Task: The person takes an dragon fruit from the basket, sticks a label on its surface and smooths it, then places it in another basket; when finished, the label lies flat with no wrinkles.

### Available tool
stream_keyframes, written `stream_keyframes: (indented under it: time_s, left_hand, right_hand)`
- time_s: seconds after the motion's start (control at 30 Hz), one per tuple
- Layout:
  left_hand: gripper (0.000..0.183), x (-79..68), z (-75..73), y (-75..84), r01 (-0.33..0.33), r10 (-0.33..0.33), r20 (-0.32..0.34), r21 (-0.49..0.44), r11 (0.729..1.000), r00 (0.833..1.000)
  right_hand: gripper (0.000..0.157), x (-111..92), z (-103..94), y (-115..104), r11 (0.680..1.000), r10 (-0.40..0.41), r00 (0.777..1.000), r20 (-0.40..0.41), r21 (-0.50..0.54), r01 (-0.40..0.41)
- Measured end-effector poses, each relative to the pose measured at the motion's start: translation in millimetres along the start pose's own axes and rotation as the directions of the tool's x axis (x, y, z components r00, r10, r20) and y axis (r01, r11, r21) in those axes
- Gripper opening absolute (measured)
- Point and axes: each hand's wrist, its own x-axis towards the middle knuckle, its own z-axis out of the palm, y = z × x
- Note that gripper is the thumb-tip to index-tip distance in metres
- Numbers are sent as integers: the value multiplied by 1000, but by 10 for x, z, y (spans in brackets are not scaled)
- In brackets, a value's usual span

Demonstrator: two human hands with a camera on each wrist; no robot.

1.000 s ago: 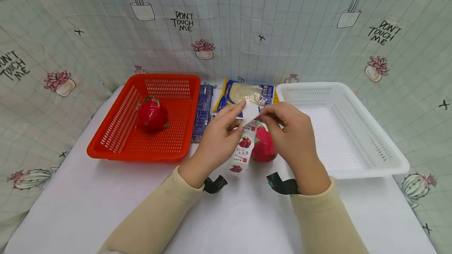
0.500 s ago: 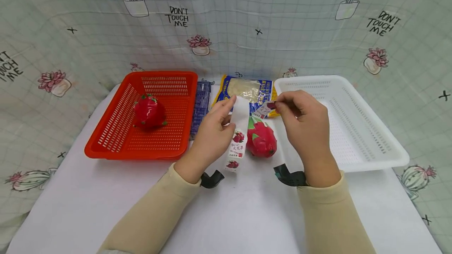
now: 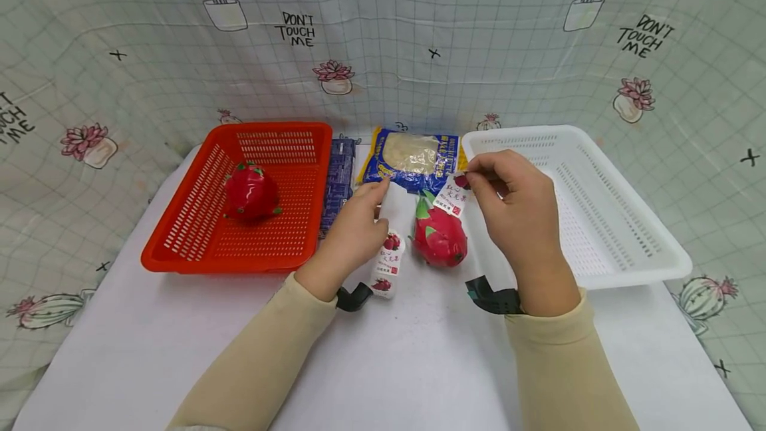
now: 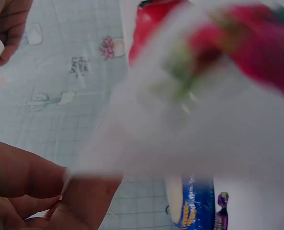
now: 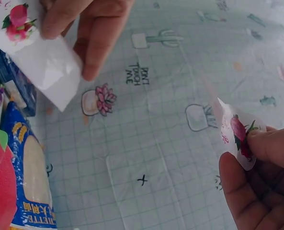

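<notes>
A strip of labels printed with dragon fruit hangs from my left hand, pinched between thumb and fingers. Its upper part is bare white backing, plain in the right wrist view too. My right hand pinches one detached label sticker by its top corner; in the right wrist view the sticker curls between thumb and finger. Behind and below that sticker, a pink dragon fruit with green tips lies on the table between the hands. The strip blurs across most of the left wrist view.
At left a red basket holds another dragon fruit. A white basket stands at right. Between them at the back lie a blue-and-yellow food packet and a dark blue packet. A patterned cloth hangs behind.
My right hand has pulled away from the strip to the right, taking one sticker off it. That sticker now hangs downward over the dragon fruit. My left hand has moved slightly left with the strip.
</notes>
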Motion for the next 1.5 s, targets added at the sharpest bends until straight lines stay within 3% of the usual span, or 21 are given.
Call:
stream_keyframes:
  time_s: [0.27,0.47,0.67,0.9,0.97,1.07,1.13,1.2,1.3,1.37,1.5]
  left_hand:
    - [75,184,151,-246,68,-75,66,96,993,995]
    - [78,248,212,-396,84,-104,103,187,979,989]
    - [81,247,234,-458,112,-146,102,284,952,984]
    - [75,219,240,-429,138,-187,109,350,927,976]
    - [74,198,240,-404,129,-176,90,383,915,980]
    - [70,145,239,-320,90,-131,55,475,875,990]
    - [67,92,227,-227,37,-78,55,525,850,995]
    - [63,32,214,-116,-44,-9,96,536,843,995]
    - [57,-64,197,67,-168,94,186,442,881,978]
    - [56,-113,207,172,-216,140,227,359,908,964]
    - [61,-123,298,302,-202,139,233,272,941,963]
  right_hand:
    - [16,-3,3,11,1000,14,999,41,-15,-13]
    - [21,8,10,21,1000,13,997,74,-2,-13]
    - [27,16,8,7,1000,6,997,81,21,-7]
    - [27,14,14,4,1000,15,995,101,-22,-13]
    - [27,13,13,4,999,19,994,104,-28,-16]
    - [28,13,0,8,999,15,995,102,-31,-11]
    - [29,15,-11,12,1000,7,995,98,-25,-4]
    - [29,17,-23,16,1000,-2,996,95,-19,4]
    - [30,17,-38,24,1000,-7,996,91,-20,9]
    - [29,16,-44,25,1000,-5,995,98,-21,8]
    - [26,18,-43,25,1000,-9,991,131,-17,11]
